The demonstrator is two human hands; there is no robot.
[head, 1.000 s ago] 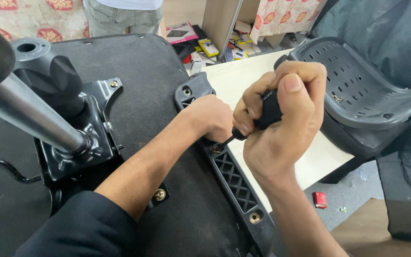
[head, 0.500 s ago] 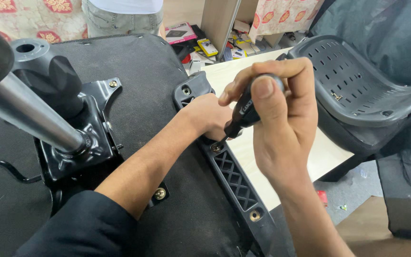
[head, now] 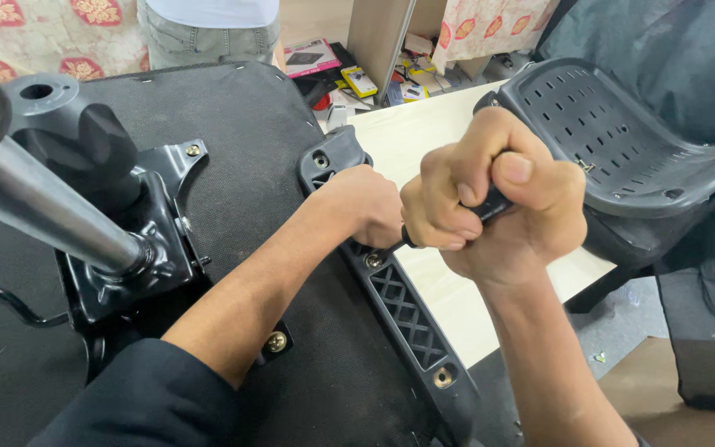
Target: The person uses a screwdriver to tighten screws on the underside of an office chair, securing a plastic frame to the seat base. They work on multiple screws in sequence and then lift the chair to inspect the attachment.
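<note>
From the head camera, the right hand (head: 506, 207) has its fingers (head: 444, 194) wrapped tight around the black handle of a screwdriver (head: 490, 205), whose tip meets a screw (head: 372, 261) in the black plastic armrest bracket (head: 391, 290). The bracket lies along the right edge of the upturned chair seat (head: 242, 141). The left hand (head: 362, 203) rests on the bracket, fingers curled together, beside the light wooden bench (head: 411, 132).
</note>
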